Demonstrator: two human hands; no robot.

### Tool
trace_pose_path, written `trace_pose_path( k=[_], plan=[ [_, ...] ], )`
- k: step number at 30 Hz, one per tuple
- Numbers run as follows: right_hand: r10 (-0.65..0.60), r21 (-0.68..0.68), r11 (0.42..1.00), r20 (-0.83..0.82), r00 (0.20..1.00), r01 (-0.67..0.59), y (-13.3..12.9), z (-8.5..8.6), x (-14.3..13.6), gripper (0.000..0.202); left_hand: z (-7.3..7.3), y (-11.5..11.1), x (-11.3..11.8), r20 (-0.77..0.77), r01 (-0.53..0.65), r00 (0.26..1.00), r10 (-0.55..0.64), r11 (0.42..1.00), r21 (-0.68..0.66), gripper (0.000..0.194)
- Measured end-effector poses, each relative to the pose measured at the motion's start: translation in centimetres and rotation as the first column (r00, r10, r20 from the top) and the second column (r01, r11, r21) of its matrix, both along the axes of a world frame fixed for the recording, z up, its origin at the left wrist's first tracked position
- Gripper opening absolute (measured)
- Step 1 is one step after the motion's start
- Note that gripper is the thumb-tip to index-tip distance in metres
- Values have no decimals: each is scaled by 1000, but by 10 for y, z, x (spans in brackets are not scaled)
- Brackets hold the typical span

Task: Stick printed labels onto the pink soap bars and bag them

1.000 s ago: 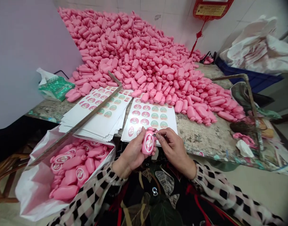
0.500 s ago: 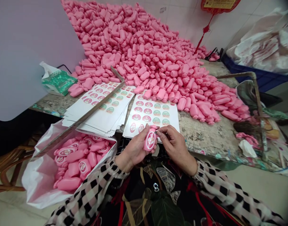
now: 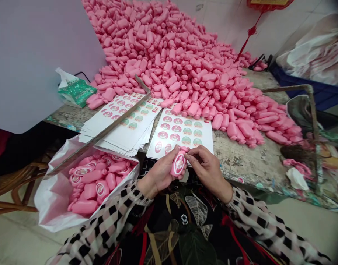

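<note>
L fingers [image 3: 171,154] grasping pink btl [image 3: 178,165] over lap, oval label up twd me, prob. so I can see it. R fingers [image 3: 200,150] curled at its R side nr neck; too small to tell if pinching anything. Label sheets [image 3: 182,129] on surface [image 3: 222,149] edge, likely for short reach. Vs 1 s ago: same hold; view swung L & dn.

label [image 3: 180,162]: print too small to read | left fingers [image 3: 171,156]: partly hidden behind bottle [image 3: 179,164] | red hanging [image 3: 269,4]: top cut off
</note>
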State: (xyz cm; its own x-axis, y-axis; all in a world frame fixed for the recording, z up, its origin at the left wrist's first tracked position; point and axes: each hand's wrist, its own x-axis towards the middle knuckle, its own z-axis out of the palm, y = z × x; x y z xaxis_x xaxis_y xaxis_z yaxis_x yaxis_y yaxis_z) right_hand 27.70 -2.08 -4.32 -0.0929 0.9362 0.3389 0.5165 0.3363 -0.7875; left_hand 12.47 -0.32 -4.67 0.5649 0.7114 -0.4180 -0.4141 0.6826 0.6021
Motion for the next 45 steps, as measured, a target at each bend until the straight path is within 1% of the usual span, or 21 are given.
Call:
trace_pose_path(
  k=[3,9,13,18,21,23,25,27,29,31,33,35,36,39,45],
  plan=[
    [2,22,1000,21,1000,-3,-1,1,1,9,-2,0,1,9,5,1000,-5,1000,11,38],
    [-5,-8,1000,-36,999,4,-3,-3,2,8,-2,-2,3,1,8,1000,-8,1000,7,39],
    [-10,-2,1000,-26,1000,10,-5,-6,3,8,-3,-3,4,-3,11,1000,-11,1000,-1,39],
    [-8,14,1000,21,1000,7,-7,-4,5,9,-4,-5,5,-26,6,1000,-5,1000,10,40],
    [-9,68,998,115,993,1,-8,-2,7,8,-4,-7,6,-55,-12,998,14,999,38,38],
    [-18,131,991,196,981,-8,-9,-2,9,9,-4,-8,7,-71,-31,997,35,997,66,37],
    [-32,226,973,288,957,-35,-10,-3,11,8,-3,-9,8,-72,-41,996,47,995,88,38],
    [-58,329,942,362,931,-70,-11,-6,14,8,-3,-10,8,-64,-39,997,45,995,87,38],
    [-97,380,924,355,930,-48,-11,-7,15,9,-2,-11,8,-70,-35,997,40,997,65,39],
    [-118,329,944,265,957,25,-11,-7,15,7,-1,-11,8,-84,-38,996,41,999,36,40],
    [-107,205,976,144,984,76,-11,-6,13,6,-2,-11,9,-93,-45,995,46,999,20,41],
    [-74,97,993,59,996,68,-11,-5,11,7,-2,-11,10,-91,-54,994,55,998,17,41],
    [-60,66,996,37,998,57,-12,-6,10,7,-2,-12,10,-90,-58,994,59,998,17,42],
    [-28,31,999,38,999,27,-14,-7,9,8,-3,-12,11,-77,-60,995,60,998,5,41],
    [-4,32,999,72,997,2,-17,-10,11,8,-8,-14,10,-73,-40,997,38,999,-28,40]
  ],
)
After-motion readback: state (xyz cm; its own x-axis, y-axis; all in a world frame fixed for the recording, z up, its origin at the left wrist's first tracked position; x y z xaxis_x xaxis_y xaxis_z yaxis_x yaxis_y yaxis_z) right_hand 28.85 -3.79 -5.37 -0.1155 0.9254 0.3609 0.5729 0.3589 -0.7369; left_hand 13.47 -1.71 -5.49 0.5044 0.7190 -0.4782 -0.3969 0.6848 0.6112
